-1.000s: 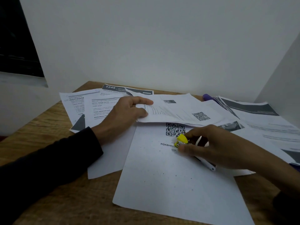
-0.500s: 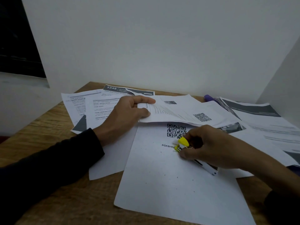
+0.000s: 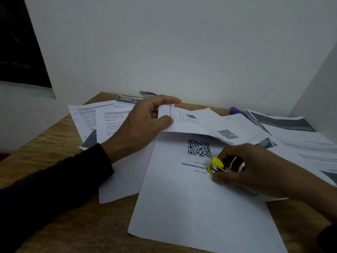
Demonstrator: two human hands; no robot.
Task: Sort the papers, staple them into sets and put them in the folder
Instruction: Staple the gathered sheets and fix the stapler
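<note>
Right hand (image 3: 255,170) grips the yellow-nosed stapler (image 3: 218,166) low over the QR sheet (image 3: 191,207) on the bench (image 3: 54,143). I judge its nose points up-left toward the sheaf (image 3: 197,123); left hand (image 3: 144,121) pinches that corner, lifted.

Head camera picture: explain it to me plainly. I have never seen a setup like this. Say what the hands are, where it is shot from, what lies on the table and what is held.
There is no machine. A person wears one camera on the head, looking down at both hands. The left hand grips the edge of a small bundle of papers, lifting it. The right hand holds a small yellow stapler over a QR code sheet. More printed sheets are spread over the wooden table. No folder is clearly visible.
</note>
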